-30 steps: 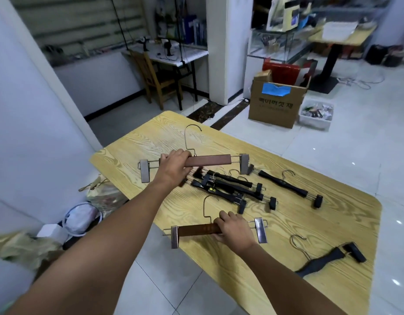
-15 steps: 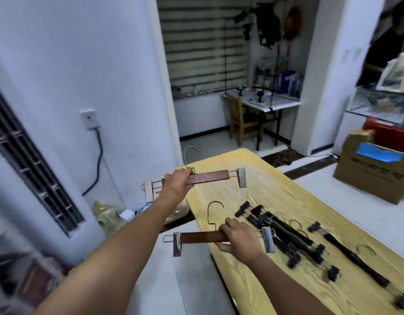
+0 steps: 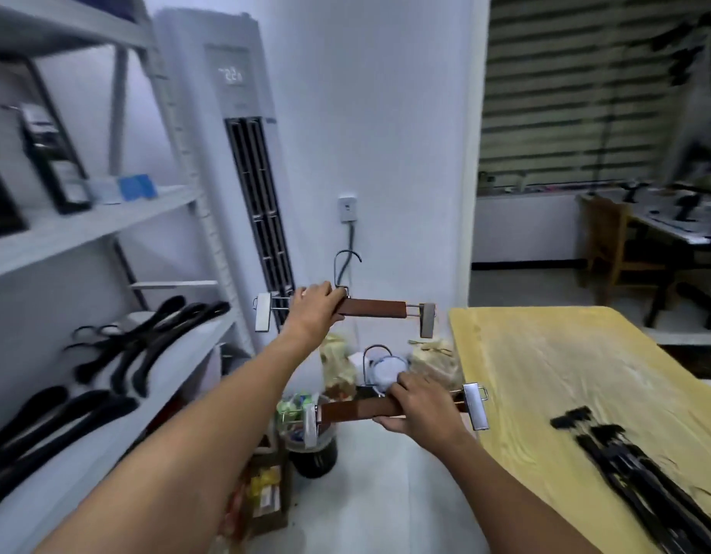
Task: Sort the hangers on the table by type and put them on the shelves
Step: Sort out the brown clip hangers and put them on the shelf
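Both wooden hangers are now being carried clear of the table and over the floor, whereas half a second ago they were being held at its edge; the view is swinging left, so the shelves are coming into sight.

Nearest, the right hand is gripping the near wooden hanger around the right part of its brown bar, with fingers curled over the top and the thumb underneath. The hanger is lying roughly level, its metal clips hanging at both ends and its hook pointing up. To the right, black clip hangers are lying bunched on the table's near corner. Below the near hanger, a dark bin is standing on the floor among bags and boxes.

Farther out, the left hand is clasping the far wooden hanger at the left part of its bar, just beside the hook, and is holding it level in the air between the shelves and the table. On the left, curved black hangers are lying on a lower shelf board. Behind the far hanger, a tall white air conditioner is standing against the wall beside a wall socket. Far right, a wooden chair is sitting at a desk.
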